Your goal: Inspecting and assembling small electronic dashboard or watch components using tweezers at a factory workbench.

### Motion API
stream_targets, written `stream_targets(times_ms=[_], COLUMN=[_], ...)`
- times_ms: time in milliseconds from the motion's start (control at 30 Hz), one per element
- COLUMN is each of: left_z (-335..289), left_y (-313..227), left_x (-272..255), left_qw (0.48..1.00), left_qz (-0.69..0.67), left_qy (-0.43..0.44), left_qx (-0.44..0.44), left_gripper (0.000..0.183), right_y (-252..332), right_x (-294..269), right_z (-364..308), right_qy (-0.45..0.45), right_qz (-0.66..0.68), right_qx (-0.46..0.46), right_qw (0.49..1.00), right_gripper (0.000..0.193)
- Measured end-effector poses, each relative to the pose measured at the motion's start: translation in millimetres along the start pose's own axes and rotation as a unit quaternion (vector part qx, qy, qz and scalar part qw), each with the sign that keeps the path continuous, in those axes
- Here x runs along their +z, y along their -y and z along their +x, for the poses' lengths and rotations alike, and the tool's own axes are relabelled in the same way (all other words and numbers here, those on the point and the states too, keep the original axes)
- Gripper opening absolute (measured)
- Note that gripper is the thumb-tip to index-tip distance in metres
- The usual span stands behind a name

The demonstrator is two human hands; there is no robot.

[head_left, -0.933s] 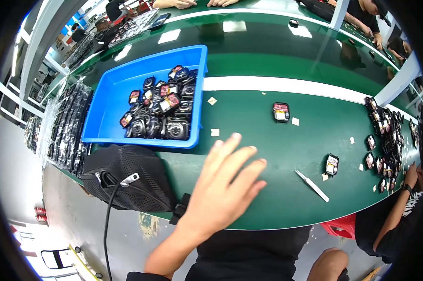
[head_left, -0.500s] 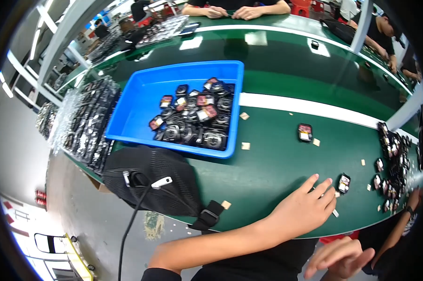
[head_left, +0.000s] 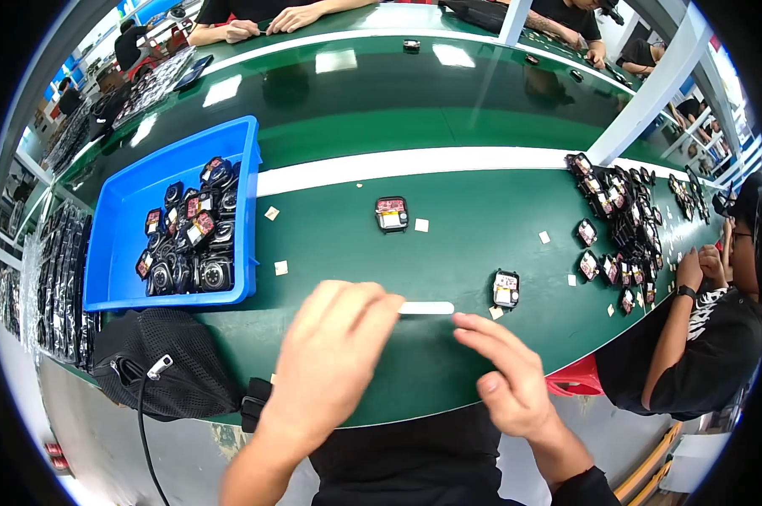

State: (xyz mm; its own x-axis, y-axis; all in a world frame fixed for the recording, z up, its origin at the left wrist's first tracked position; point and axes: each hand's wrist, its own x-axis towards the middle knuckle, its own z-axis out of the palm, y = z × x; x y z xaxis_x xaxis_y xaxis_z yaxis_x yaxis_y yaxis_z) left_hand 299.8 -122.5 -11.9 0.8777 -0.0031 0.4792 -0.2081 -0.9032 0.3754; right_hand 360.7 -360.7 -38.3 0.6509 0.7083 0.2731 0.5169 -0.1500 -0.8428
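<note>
A slim white flat stick with a rounded end [head_left: 427,308] juts from the closed fingers of my left hand [head_left: 326,354], held level above the green tabletop. My right hand [head_left: 511,379] is open, its fingers spread and its index fingertip close to the stick's free end. Whether that fingertip touches it, I cannot tell. Just beyond the right hand lies a small black watch-like module [head_left: 506,289] with a pale face. A second such module [head_left: 392,214] rests farther off, beside a small beige square [head_left: 421,225].
To the left stands a blue bin [head_left: 98,253] with many modules inside. A black mesh bag [head_left: 166,337] sits before it, near packed trays [head_left: 60,278]. Modules are heaped [head_left: 625,202] at the right, where a seated person [head_left: 693,346] works. A white post [head_left: 651,88] rises behind.
The view has swung right. My left hand has risen from the tabletop with the white stick in its fingers. My right hand has come up from the table's edge to the stick's tip.
</note>
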Motion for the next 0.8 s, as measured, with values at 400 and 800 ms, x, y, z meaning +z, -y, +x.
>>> stream_targets(times_ms=[400,800], left_z=[-14,-25], left_y=[15,28], left_x=[-55,-76], left_qw=[0.986,0.981], left_qz=[-0.015,-0.080], left_qy=[-0.136,-0.131], left_qx=[-0.095,-0.117], left_gripper=[0.016,0.014], right_y=[34,19], right_x=[97,87], right_z=[-3,59], right_qy=[0.267,0.109], right_qz=[-0.172,-0.397], right_qx=[-0.161,0.004], right_qw=[0.935,0.911], right_gripper=[0.084,0.090])
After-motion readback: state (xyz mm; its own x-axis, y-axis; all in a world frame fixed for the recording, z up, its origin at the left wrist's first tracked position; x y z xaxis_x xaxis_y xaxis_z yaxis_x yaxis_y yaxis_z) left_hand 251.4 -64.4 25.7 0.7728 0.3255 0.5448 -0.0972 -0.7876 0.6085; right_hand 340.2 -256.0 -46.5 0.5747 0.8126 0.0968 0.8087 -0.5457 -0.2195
